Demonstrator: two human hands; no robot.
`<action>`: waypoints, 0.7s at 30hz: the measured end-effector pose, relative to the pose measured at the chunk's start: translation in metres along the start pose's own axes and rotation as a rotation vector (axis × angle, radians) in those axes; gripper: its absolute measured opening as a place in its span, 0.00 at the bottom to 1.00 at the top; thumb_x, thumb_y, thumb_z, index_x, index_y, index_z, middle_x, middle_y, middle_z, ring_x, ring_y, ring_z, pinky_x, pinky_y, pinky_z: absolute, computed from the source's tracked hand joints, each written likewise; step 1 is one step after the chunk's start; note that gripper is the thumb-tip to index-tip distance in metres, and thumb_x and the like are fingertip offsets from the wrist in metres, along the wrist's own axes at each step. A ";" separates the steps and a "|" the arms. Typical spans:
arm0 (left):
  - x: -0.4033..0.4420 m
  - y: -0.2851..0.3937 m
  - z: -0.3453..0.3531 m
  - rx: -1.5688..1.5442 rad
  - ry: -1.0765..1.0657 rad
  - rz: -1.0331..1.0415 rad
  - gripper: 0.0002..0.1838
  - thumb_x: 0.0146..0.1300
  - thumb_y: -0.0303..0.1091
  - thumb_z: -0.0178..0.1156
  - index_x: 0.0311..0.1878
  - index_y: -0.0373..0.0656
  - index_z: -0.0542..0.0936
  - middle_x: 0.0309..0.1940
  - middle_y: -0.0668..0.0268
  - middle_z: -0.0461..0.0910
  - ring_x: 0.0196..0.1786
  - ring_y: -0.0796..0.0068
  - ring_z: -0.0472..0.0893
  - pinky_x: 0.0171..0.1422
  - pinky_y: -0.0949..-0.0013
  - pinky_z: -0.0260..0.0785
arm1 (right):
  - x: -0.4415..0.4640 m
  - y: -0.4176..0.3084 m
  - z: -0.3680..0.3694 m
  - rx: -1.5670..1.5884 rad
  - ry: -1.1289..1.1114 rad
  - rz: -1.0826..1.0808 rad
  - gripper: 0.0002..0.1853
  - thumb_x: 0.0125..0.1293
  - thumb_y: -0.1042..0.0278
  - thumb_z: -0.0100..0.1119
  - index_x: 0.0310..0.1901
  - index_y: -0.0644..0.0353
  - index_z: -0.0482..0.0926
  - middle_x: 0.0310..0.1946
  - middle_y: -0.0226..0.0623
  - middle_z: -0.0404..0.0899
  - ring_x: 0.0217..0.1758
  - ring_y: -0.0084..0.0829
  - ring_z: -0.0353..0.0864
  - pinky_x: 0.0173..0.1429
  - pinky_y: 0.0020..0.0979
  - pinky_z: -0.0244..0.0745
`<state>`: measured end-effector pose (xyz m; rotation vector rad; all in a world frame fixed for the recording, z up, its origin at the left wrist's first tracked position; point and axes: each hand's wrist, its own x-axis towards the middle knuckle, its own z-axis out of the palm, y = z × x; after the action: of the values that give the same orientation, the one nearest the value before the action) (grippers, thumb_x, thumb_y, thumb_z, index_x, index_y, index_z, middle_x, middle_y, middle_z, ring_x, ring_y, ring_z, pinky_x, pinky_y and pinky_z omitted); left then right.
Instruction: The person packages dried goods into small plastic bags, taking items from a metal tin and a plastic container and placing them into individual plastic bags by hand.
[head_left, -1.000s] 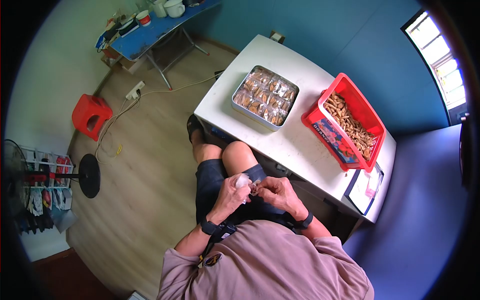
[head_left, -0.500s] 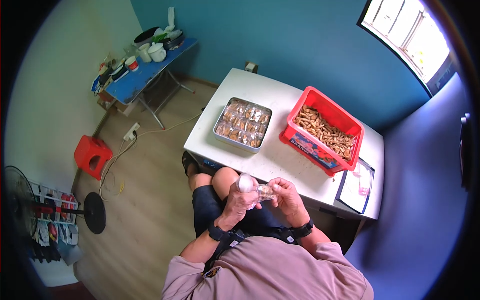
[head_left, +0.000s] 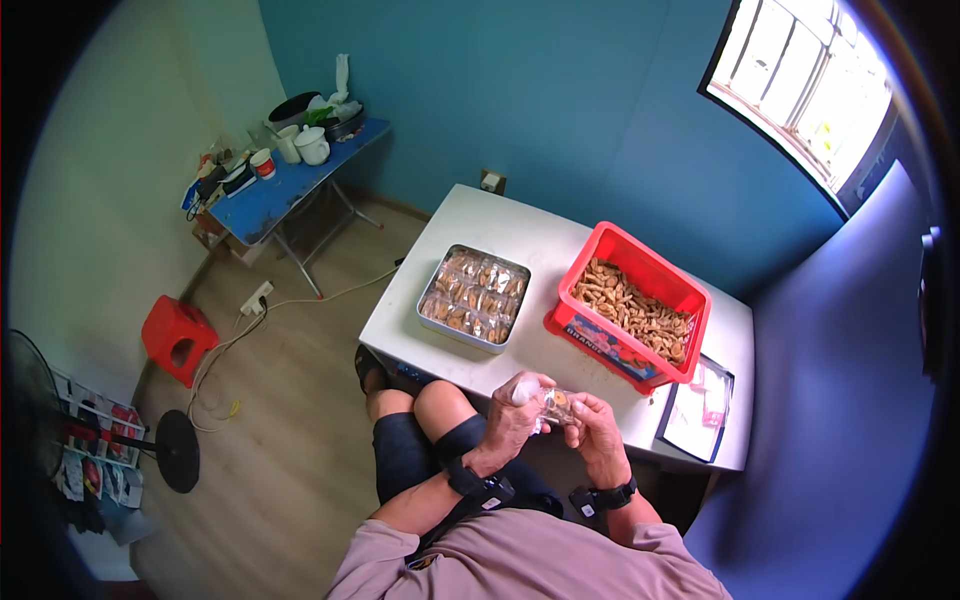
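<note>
My left hand (head_left: 508,422) is closed round one end of a small clear plastic packet (head_left: 556,404) with brown pieces inside. A white rounded thing (head_left: 523,391), whose kind I cannot make out, sits in the same hand near the thumb. The fingers of my right hand (head_left: 598,436) pinch the packet's other end. Both hands are close together by the table's near edge. Beyond them stands a square metal tin (head_left: 462,337) filled with rows of similar packets (head_left: 476,292). To its right, a red plastic crate (head_left: 612,352) holds many loose brown pieces (head_left: 632,312).
On the white table (head_left: 400,300), a black-edged tray (head_left: 688,432) with pink items lies at the right. A blue folding table (head_left: 262,208) with cups and bags is at the back left. A red stool (head_left: 178,340), cables and a fan (head_left: 178,450) stand on the floor.
The view has tilted, so the table and its containers sit lower in it. Both hands have shifted slightly right and down with the packet, whose contents now show more plainly.
</note>
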<state>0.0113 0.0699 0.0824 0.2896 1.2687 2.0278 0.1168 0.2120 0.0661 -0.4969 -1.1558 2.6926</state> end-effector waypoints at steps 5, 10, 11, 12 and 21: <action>0.026 -0.012 0.015 -0.068 0.016 0.083 0.05 0.66 0.25 0.56 0.42 0.39 0.80 0.30 0.66 0.80 0.26 0.83 0.78 0.26 0.79 0.73 | 0.006 -0.015 0.002 -0.162 0.103 -0.046 0.10 0.68 0.67 0.61 0.38 0.67 0.78 0.23 0.32 0.78 0.16 0.19 0.74 0.19 0.20 0.72; 0.055 -0.012 0.034 -0.148 -0.027 0.120 0.05 0.63 0.24 0.54 0.38 0.38 0.80 0.29 0.66 0.79 0.27 0.80 0.79 0.28 0.75 0.75 | 0.020 -0.057 0.001 -0.497 0.195 -0.199 0.11 0.68 0.65 0.60 0.31 0.63 0.78 0.20 0.30 0.77 0.15 0.17 0.72 0.19 0.18 0.64; 0.060 -0.010 0.039 -0.132 -0.020 0.126 0.05 0.63 0.24 0.54 0.39 0.38 0.80 0.29 0.66 0.79 0.28 0.79 0.79 0.28 0.75 0.76 | 0.024 -0.068 0.002 -0.586 0.206 -0.238 0.11 0.68 0.64 0.60 0.30 0.62 0.78 0.20 0.29 0.77 0.15 0.17 0.71 0.19 0.18 0.63; 0.069 -0.017 0.040 -0.120 -0.026 0.125 0.05 0.63 0.25 0.56 0.39 0.39 0.80 0.30 0.66 0.79 0.29 0.79 0.79 0.28 0.74 0.76 | 0.027 -0.082 0.008 -0.660 0.208 -0.263 0.12 0.68 0.63 0.60 0.28 0.61 0.78 0.19 0.29 0.77 0.15 0.17 0.71 0.19 0.19 0.63; 0.084 -0.002 0.015 -0.283 0.051 0.039 0.07 0.62 0.29 0.60 0.41 0.38 0.80 0.28 0.66 0.80 0.31 0.77 0.81 0.25 0.74 0.75 | 0.101 -0.188 0.004 -1.627 0.445 -0.823 0.08 0.64 0.70 0.61 0.28 0.62 0.76 0.17 0.42 0.75 0.20 0.33 0.75 0.28 0.36 0.70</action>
<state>-0.0399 0.1377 0.0733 0.1313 0.9951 2.2275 0.0262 0.3664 0.1822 -0.5062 -2.3650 0.5260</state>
